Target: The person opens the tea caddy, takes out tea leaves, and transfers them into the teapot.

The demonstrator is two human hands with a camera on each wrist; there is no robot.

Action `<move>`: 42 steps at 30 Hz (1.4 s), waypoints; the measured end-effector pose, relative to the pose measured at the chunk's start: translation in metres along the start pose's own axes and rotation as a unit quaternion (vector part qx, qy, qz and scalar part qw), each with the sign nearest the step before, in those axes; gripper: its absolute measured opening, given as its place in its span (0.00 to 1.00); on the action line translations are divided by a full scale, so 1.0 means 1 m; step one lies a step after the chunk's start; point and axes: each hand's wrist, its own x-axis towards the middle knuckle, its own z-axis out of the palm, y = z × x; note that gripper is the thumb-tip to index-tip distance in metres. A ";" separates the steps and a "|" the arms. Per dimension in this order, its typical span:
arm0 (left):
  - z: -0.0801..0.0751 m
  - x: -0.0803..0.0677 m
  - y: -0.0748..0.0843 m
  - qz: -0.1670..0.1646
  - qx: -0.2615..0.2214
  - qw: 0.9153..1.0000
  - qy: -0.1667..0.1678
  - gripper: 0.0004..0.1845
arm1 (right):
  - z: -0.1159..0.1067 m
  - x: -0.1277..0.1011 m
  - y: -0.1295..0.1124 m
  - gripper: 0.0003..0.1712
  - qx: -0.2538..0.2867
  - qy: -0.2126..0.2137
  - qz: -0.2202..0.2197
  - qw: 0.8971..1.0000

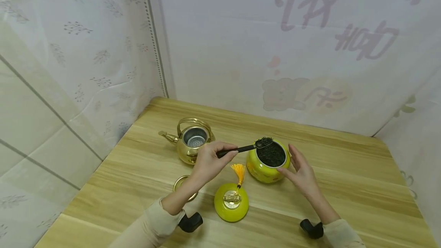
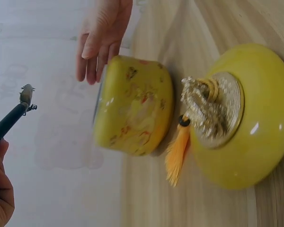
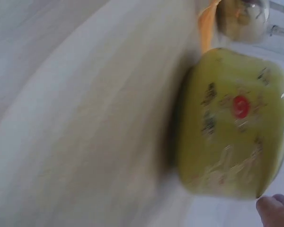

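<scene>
My left hand (image 1: 211,160) pinches the black handle of a small spoon (image 1: 245,149), thumb along it. Dark, leafy tea (image 1: 264,142) heaps on the spoon's bowl, which is over the far left of the jar's mouth in the head view. The round yellow tea jar (image 1: 262,173) stands upright, lid off, with dark tea leaves (image 1: 272,155) inside. At its right side is my right hand (image 1: 304,173), fingers straight and spread, thumb right at the rim. In the left wrist view the spoon (image 2: 12,122) is raised beyond the jar's mouth level.
A gold teapot (image 1: 186,155), lidless with a metal strainer inside, stands left of the jar. Its round gold lid (image 1: 177,183) lies partly behind my left forearm. Nearer me sits the yellow jar lid (image 1: 231,213) with an orange tassel (image 1: 238,172). Walls bound the wooden table (image 1: 275,217).
</scene>
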 end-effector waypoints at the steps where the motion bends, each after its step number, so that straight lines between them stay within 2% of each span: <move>1: -0.004 -0.002 0.001 -0.001 0.003 1.000 0.005 0.06 | 0.001 0.001 -0.003 0.50 -0.006 0.007 -0.009 1.000; 5: -0.021 -0.008 0.002 0.000 0.005 1.000 0.021 0.06 | 0.006 0.003 -0.015 0.49 -0.030 0.025 -0.031 0.999; 9: -0.037 -0.015 0.001 0.003 0.011 0.999 0.039 0.06 | 0.012 0.008 -0.028 0.49 -0.023 0.022 -0.045 0.998; 13: -0.052 -0.022 -0.003 0.000 0.023 0.998 0.060 0.07 | 0.023 0.014 -0.039 0.49 -0.012 0.004 -0.058 0.998; 20: -0.076 -0.035 -0.009 -0.028 0.041 0.995 0.088 0.07 | 0.053 0.026 -0.051 0.48 -0.003 -0.031 -0.095 0.995; 23: -0.085 -0.041 -0.011 -0.027 0.055 0.993 0.104 0.07 | 0.065 0.033 -0.056 0.48 -0.002 -0.054 -0.104 0.993; 30: -0.101 -0.051 -0.020 -0.021 0.082 0.988 0.126 0.07 | 0.093 0.050 -0.059 0.50 0.018 -0.117 -0.086 0.989; 42: -0.117 -0.057 -0.030 -0.057 0.118 0.982 0.137 0.07 | 0.131 0.079 -0.064 0.50 0.006 -0.164 -0.084 0.983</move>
